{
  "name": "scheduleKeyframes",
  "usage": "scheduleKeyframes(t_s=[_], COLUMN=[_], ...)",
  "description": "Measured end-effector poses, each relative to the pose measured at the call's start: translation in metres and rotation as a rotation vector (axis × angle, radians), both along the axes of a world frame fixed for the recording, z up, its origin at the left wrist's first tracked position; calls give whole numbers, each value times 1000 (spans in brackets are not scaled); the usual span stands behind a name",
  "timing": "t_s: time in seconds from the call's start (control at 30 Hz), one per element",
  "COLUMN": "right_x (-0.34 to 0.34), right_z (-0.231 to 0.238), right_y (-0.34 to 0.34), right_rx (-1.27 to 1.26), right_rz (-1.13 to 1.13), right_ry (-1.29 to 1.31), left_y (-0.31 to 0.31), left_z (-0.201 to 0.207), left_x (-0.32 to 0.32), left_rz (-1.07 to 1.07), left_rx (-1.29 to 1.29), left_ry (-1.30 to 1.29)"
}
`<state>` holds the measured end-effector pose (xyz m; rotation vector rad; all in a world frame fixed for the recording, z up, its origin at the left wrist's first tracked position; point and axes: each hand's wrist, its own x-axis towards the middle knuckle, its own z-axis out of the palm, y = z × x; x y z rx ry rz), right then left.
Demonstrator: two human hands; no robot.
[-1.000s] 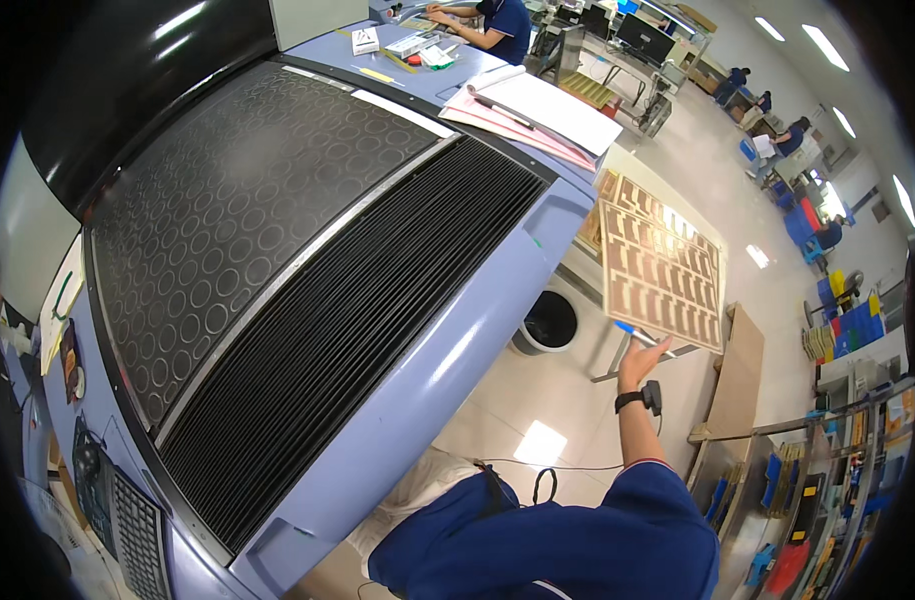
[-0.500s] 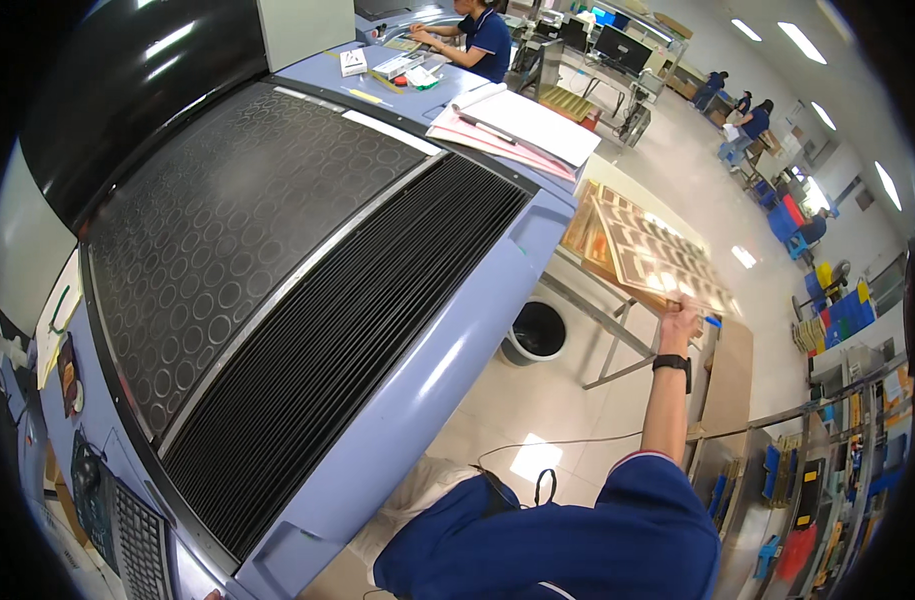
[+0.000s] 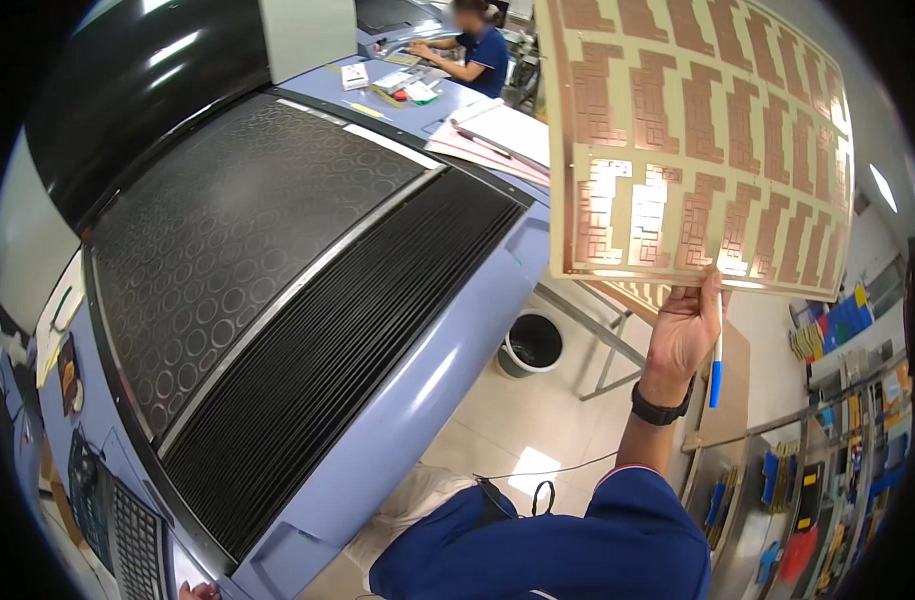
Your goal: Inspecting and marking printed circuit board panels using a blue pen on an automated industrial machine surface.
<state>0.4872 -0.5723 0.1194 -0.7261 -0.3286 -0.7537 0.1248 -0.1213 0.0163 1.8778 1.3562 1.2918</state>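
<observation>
My right hand (image 3: 689,325) grips the lower edge of a large circuit board panel (image 3: 667,120), which has rows of copper patterns on a pale base. The panel stands raised and tilted at the upper right, its copper side toward me. A white pen with a blue cap (image 3: 716,383) is also tucked in this hand, pointing down. Of my left hand (image 3: 199,592), only some fingertips show at the bottom edge, near the keyboard (image 3: 140,545); the rest is out of the picture.
A blue-grey machine with a dark circle-patterned bed (image 3: 237,230) and black ribbed cover (image 3: 347,350) fills the left. Papers (image 3: 497,135) lie on its far corner. A black bin (image 3: 533,343) stands beside a metal-legged table. Another person (image 3: 482,60) works beyond; shelves (image 3: 817,490) stand right.
My right hand has lifted the panel up from the stack on the side table and turned it upright toward me. More of my left fingertips now shows at the bottom edge.
</observation>
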Motion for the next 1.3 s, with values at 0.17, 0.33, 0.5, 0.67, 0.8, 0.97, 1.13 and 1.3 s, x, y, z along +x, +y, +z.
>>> scheduleKeyframes(t_s=[0.17, 0.33, 0.5, 0.67, 0.8, 0.97, 1.13, 1.3], right_x=[22, 3, 11, 17, 27, 76, 110, 95], right_z=[-27, -16, -39, -41, -29, 76, 167, 191], right_y=[51, 142, 161, 170, 177, 176, 204, 263], right_rx=[54, -15, -128, -177, -233, -431, -774, -1134], right_rz=[334, 485, 593, 617, 513, -53, -272, -156], right_ry=[37, 119, 114, 109, 151, 119, -257, -541], left_y=[4, 1, -2, 5, 7, 11, 16, 12], left_z=[-6, -6, -5, -12, -20, -33, -41, -30], left_x=[-2, -11, -10, -14, -20, -23, -23, -9], left_rz=[15, 24, 49, 40, 61, -13, -89, -30], left_rx=[3, 67, 63, -1, -6, -51, 40, 105], left_ry=[-88, 63, 70, 46, -8, -52, -129, -228])
